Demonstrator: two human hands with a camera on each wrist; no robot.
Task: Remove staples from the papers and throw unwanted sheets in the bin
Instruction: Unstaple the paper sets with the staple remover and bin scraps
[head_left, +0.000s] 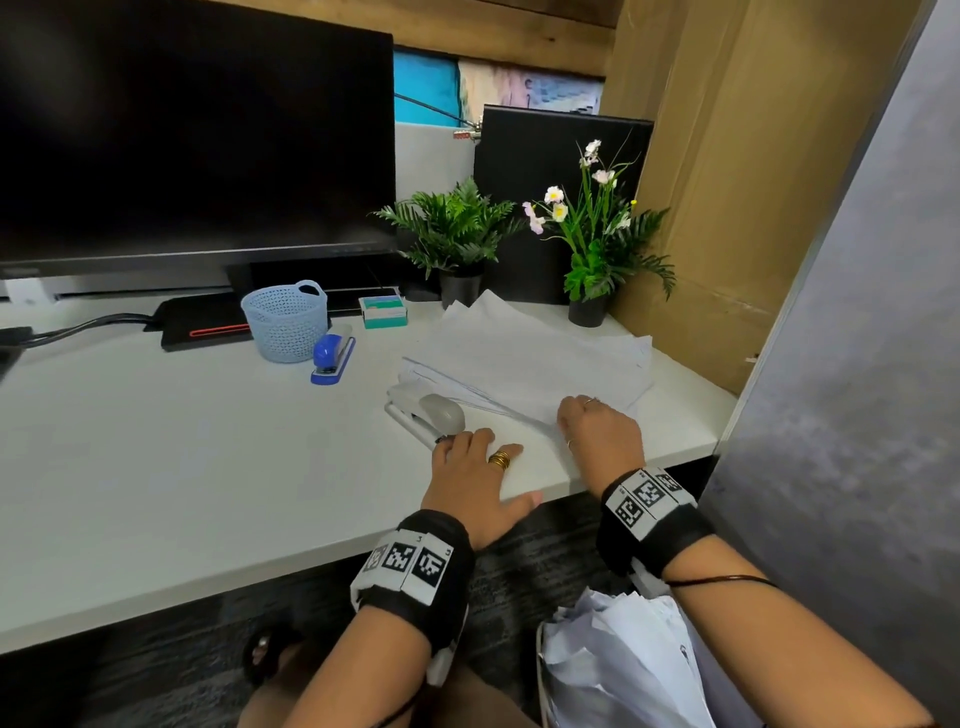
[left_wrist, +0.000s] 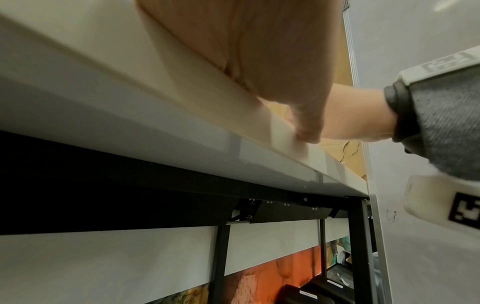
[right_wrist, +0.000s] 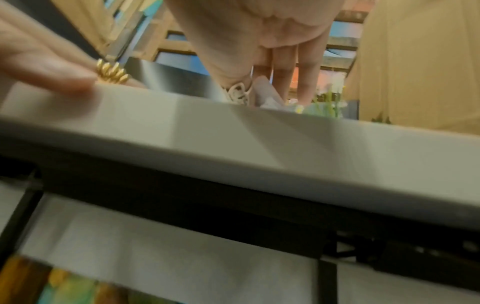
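Left hand (head_left: 474, 480): flat, fingers straight, pressing a sheet (head_left: 514, 457) at the tabletop (head_left: 182, 467) edge, likely to steady it. Right hand (head_left: 597, 431): knuckles up, fingers curled down onto the papers (head_left: 530, 358), gripping a corner it seems; actual pinch hidden. White stapler (head_left: 426, 413) just beside the left fingertips. Bin (head_left: 623, 670) of discarded sheets below, near the right forearm.
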